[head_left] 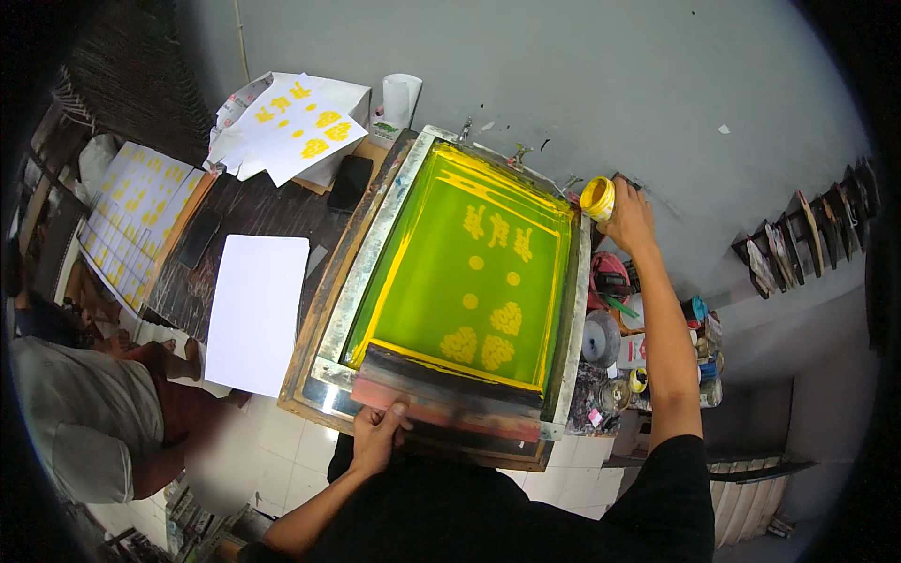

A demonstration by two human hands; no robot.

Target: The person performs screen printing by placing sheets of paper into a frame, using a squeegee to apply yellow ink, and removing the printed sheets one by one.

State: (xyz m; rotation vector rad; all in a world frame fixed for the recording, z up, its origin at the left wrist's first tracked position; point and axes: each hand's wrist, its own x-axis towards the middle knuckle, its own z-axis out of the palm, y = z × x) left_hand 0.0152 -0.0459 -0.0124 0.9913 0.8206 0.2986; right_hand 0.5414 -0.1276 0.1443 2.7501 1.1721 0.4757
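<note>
A green printing screen point(413, 281) in a pale metal frame point(331, 373) lies before me, with yellow ink along its edges and stencilled shapes in its middle. Across its near end rests a long squeegee point(450, 402) with a reddish handle and dark blade. My left hand point(377, 436) grips this squeegee near its left end, thumb on top. At the screen's far right corner, my right hand point(631, 218) is closed round a small yellow ink jar point(597, 199). The jar's open mouth faces left, showing yellow inside.
White paper point(255, 310) and a dark phone point(351, 184) lie left of the frame. Printed sheets point(298, 127) sit on a box behind. Jars and tubs point(615, 394) crowd the right side. Wall-mounted squeegees point(812, 235) hang far right. Another person point(89, 413) is at the left.
</note>
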